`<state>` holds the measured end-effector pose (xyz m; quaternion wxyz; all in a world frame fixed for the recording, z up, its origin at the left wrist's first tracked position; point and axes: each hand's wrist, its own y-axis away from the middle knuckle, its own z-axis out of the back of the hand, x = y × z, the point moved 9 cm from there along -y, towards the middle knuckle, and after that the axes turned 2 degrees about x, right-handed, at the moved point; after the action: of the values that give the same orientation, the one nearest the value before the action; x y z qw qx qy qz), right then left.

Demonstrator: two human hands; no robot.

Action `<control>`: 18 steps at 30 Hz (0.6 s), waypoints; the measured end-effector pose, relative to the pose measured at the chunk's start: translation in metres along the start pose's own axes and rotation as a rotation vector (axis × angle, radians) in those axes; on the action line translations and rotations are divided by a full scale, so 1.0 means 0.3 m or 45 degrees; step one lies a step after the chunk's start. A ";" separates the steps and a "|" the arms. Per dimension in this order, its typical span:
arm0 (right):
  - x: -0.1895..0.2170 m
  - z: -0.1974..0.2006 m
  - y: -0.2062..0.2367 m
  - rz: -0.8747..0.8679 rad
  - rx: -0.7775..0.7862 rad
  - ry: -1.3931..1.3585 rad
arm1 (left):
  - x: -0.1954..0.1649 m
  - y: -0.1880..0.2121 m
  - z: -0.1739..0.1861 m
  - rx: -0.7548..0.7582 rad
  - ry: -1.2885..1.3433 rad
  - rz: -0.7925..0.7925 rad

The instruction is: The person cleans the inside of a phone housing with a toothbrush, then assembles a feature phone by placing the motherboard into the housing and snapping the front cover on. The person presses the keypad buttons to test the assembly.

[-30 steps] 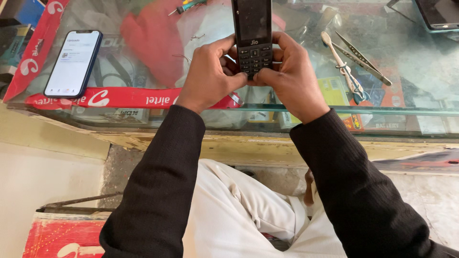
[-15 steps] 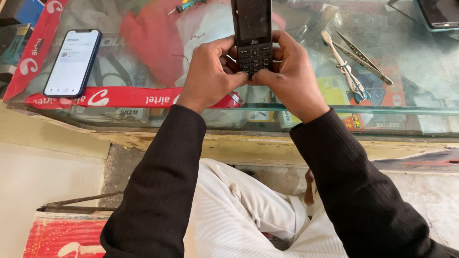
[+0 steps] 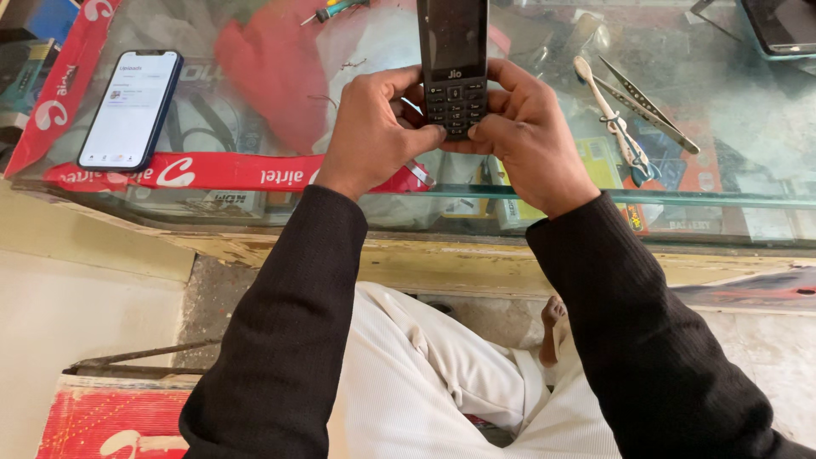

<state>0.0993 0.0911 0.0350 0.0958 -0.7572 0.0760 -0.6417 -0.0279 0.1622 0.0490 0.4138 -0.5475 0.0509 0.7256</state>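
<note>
Keypad phone [image 3: 453, 64], dark grey with a small unlit screen above rows of buttons, stands upright between both hands over the glass counter [image 3: 731, 110]. Its lower end sits in the grip while the screen half sticks out above the fingers. The left hand [image 3: 374, 127] wraps the phone's left edge, fingers curled behind it and the thumb bent across to the bottom of the keypad. The right hand [image 3: 527, 127] holds the right edge the same way, its thumb pressing on the lowest buttons, so the two thumb tips almost meet there. Both hands are closed on the phone, pinching it from either side.

Both arms wear black ribbed sleeves [image 3: 289, 340], and white trousers [image 3: 442, 382] show below the counter edge.

On the glass well to the left lies a smartphone [image 3: 130, 109] with a lit white screen, face up, just above a red printed strip [image 3: 195, 172] that runs along the counter's front edge. To the right of the hands lie a toothbrush [image 3: 608, 115] and, just beside it, a pair of metal tweezers [image 3: 650, 104], both slanted. A small screwdriver [image 3: 333, 10] with a green handle lies near the top edge. A second device's corner [image 3: 782, 25] shows at the top right.
</note>
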 end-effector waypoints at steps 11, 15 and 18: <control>-0.018 -0.002 -0.006 -0.028 0.038 0.006 | -0.031 -0.002 0.004 -0.037 -0.113 -0.039; -0.018 0.002 -0.007 -0.014 -0.020 -0.051 | -0.033 -0.001 0.003 -0.016 -0.048 -0.078; -0.015 0.008 -0.004 -0.013 -0.085 0.011 | 0.010 0.003 0.001 0.045 0.193 0.058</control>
<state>0.1010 0.0936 0.0307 0.0668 -0.7575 0.0937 -0.6426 -0.0288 0.1633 0.0462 0.4016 -0.5922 0.1072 0.6903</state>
